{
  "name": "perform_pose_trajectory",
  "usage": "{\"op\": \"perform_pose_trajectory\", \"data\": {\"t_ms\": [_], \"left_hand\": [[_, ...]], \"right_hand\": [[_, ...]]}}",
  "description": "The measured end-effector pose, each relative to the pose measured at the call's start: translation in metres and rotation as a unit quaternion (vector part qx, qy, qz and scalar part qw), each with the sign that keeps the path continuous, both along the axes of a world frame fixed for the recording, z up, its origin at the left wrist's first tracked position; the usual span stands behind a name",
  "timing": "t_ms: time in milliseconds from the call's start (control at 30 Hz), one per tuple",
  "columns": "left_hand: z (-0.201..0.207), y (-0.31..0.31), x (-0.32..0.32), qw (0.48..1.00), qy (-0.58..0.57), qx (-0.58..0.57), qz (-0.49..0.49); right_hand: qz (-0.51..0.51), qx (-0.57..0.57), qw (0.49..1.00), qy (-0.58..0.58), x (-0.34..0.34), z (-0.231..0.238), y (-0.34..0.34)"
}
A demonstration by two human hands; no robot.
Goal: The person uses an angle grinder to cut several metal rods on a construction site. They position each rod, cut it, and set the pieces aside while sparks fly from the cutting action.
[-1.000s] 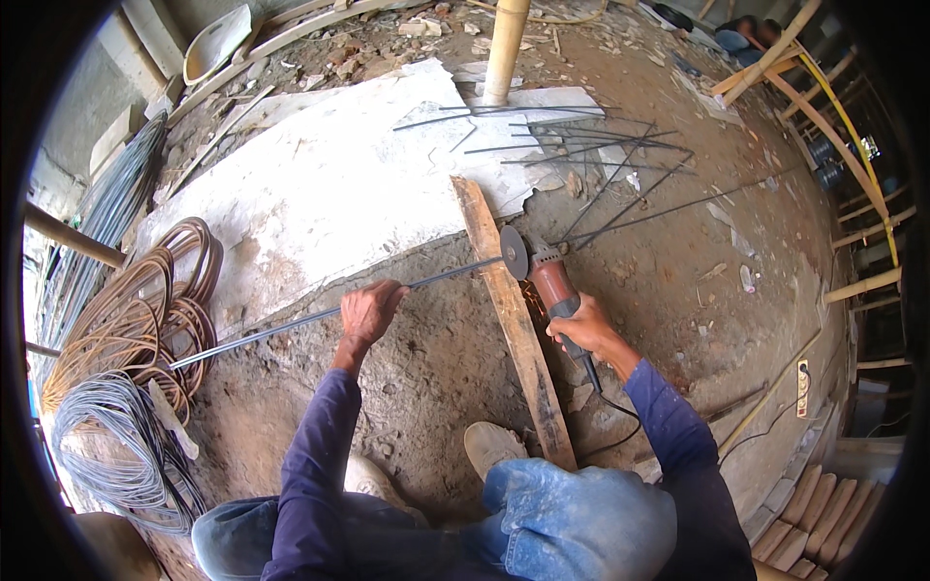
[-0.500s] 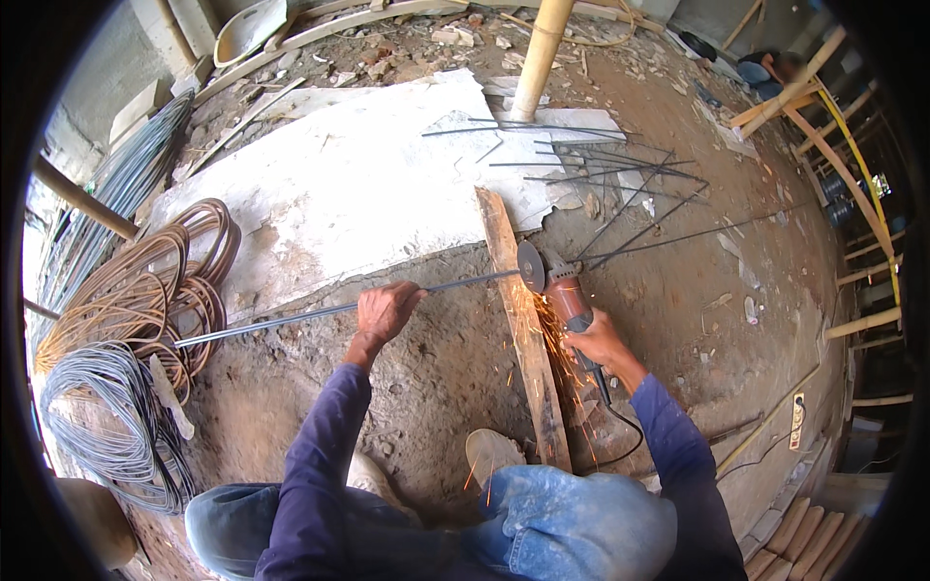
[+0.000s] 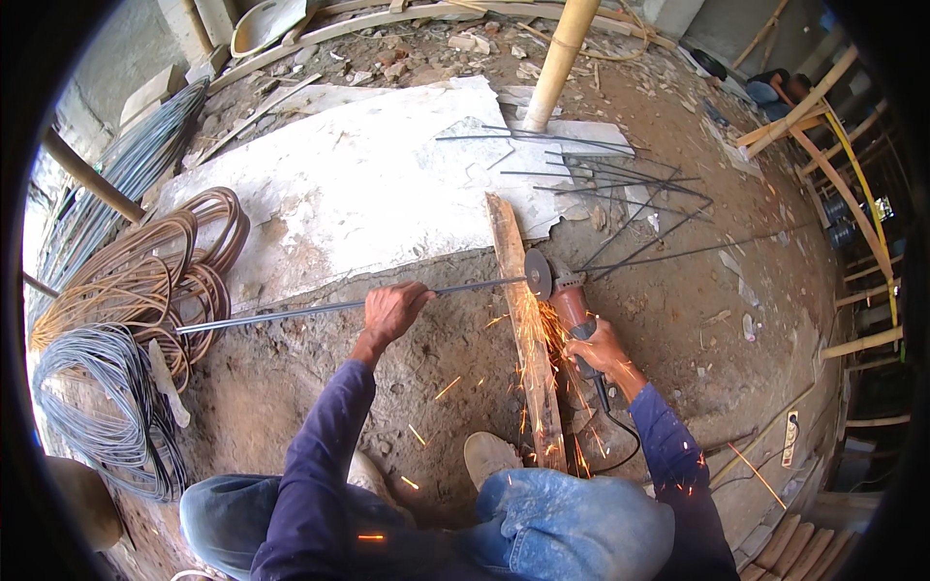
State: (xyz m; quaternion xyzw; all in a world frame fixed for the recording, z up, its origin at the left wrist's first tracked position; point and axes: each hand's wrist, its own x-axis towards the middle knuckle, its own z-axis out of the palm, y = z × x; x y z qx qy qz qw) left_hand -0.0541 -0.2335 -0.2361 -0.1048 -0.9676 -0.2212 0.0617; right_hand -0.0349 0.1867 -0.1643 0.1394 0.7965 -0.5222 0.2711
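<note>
My left hand (image 3: 395, 314) is closed around long thin steel rods (image 3: 281, 318) that run from the left across a wooden plank (image 3: 523, 329). In my right hand (image 3: 603, 351) is an angle grinder (image 3: 572, 298) with a reddish-brown body, gripped by its dark rear part. Its round cutting disc (image 3: 538, 274) meets the rods at the plank's right side. Orange sparks (image 3: 547, 334) spray down along the plank towards me. From the grinder's rear a black cord (image 3: 632, 441) curves over the ground.
Cut rods (image 3: 639, 194) lie scattered beyond the grinder. Left are brown rod coils (image 3: 194, 257) and a grey wire coil (image 3: 97, 402). A pale sheet (image 3: 358, 184) covers ground ahead, near a bamboo post (image 3: 560, 63). A power strip (image 3: 790, 439) lies right; another person (image 3: 775, 89) is far right.
The sparks have grown and spread wider, some now flying near my legs and right sleeve. The view has shifted slightly; both hands keep their hold on the rods and the grinder.
</note>
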Motion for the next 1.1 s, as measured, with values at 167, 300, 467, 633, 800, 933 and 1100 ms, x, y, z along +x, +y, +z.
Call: {"op": "perform_pose_trajectory", "data": {"t_ms": [167,300,467,633,800,933,1100], "left_hand": [[0.001,0.0,0.0,1.0,-0.013,-0.005,0.002],[0.001,0.0,0.0,1.0,-0.005,-0.012,-0.002],[0.0,-0.001,-0.002,1.0,-0.005,-0.01,0.001],[0.005,-0.007,0.0,0.999,-0.029,-0.029,-0.007],[0.025,-0.048,0.011,0.997,-0.064,-0.029,0.024],[0.025,-0.06,0.018,0.999,-0.03,0.006,0.029],[0.023,-0.06,0.016,0.998,-0.047,0.009,0.044]], "right_hand": [[0.018,0.03,0.999,0.01,-0.002,-0.001,0.001],[0.008,0.047,0.999,0.027,-0.001,-0.005,0.001],[-0.011,-0.014,1.0,0.003,0.004,0.006,-0.005],[-0.058,-0.034,0.998,0.004,0.023,0.03,-0.003],[-0.039,-0.073,0.995,0.046,0.044,0.043,0.004],[-0.031,-0.071,0.995,0.059,0.054,0.036,-0.003],[-0.019,-0.055,0.995,0.077,0.053,0.016,-0.023]]}}
